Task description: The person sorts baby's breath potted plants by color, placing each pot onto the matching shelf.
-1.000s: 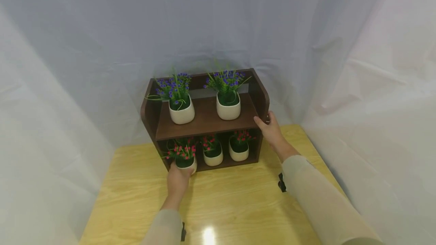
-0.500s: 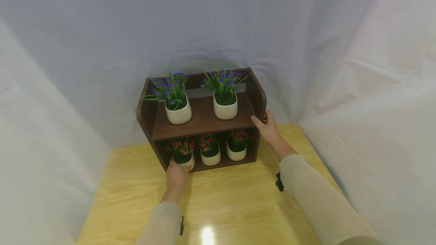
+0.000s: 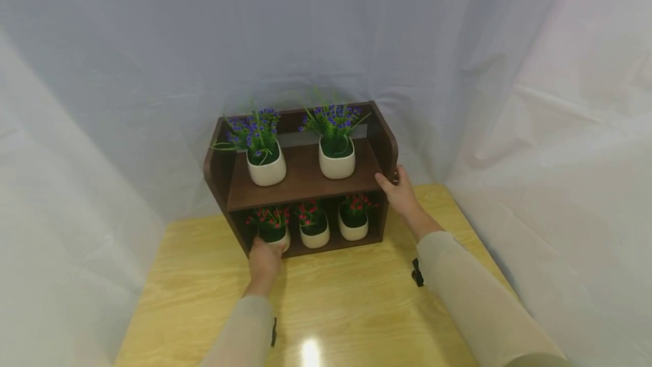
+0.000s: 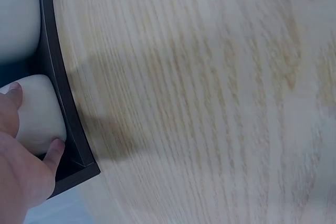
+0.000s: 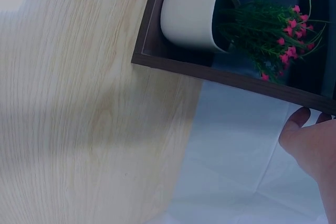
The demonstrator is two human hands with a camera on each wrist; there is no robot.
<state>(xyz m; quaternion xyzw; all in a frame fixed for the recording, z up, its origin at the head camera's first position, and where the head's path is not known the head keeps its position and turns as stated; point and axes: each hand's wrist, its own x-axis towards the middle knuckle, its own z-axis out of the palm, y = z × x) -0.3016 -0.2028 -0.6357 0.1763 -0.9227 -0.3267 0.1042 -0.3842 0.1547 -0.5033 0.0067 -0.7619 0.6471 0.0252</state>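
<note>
A dark brown two-tier wooden shelf (image 3: 304, 189) stands on the table. At the left of its lower tier is a white flower pot (image 3: 283, 242) with red flowers, and my left hand (image 3: 264, 264) grips this pot from the front. The left wrist view shows finger and thumb on opposite sides of the white pot (image 4: 44, 111), inside the shelf's corner. My right hand (image 3: 404, 196) holds the shelf's right side panel (image 3: 385, 137), thumb toward the front. Two more pots with red flowers (image 3: 314, 239) sit on the lower tier.
Two white pots with purple flowers (image 3: 267, 173) stand on the upper tier. The light wooden table (image 3: 346, 299) extends in front of the shelf. Pale curtains (image 3: 326, 27) hang behind and on both sides, close to the shelf's back.
My left hand has pushed the left red-flower pot slightly farther back into the lower tier. The right hand keeps its hold on the side panel. The whole view has shifted slightly.
</note>
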